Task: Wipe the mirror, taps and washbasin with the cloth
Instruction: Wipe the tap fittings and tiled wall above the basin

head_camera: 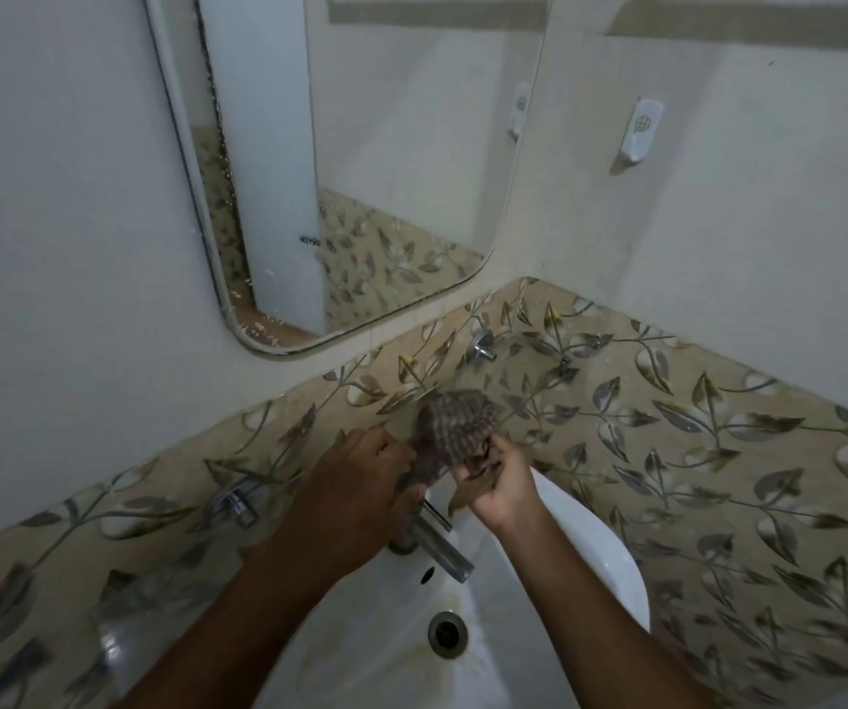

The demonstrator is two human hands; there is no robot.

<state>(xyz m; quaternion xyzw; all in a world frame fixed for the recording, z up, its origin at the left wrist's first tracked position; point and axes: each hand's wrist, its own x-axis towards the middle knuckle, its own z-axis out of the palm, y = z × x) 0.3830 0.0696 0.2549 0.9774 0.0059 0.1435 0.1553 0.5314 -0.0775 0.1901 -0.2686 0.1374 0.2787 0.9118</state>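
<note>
a checked cloth [455, 427] is held bunched above the tap [439, 539] of the white washbasin [611, 555], gripped at its lower edges by the left hand [360, 483] and the right hand [501, 483], fingers curled round it. the tap's base is partly hidden by the left hand. a mirror [360, 171] is hung above, a wall tap [480, 346] below its corner. another chrome fitting [235, 504] at left is blurred. a white hook [639, 127] is fixed to the right wall.

Above basin: both hands [360, 483] and cloth [455, 427] fill it
Blocking: tap [442, 542]
Free: washbasin [611, 555] right rim
</note>
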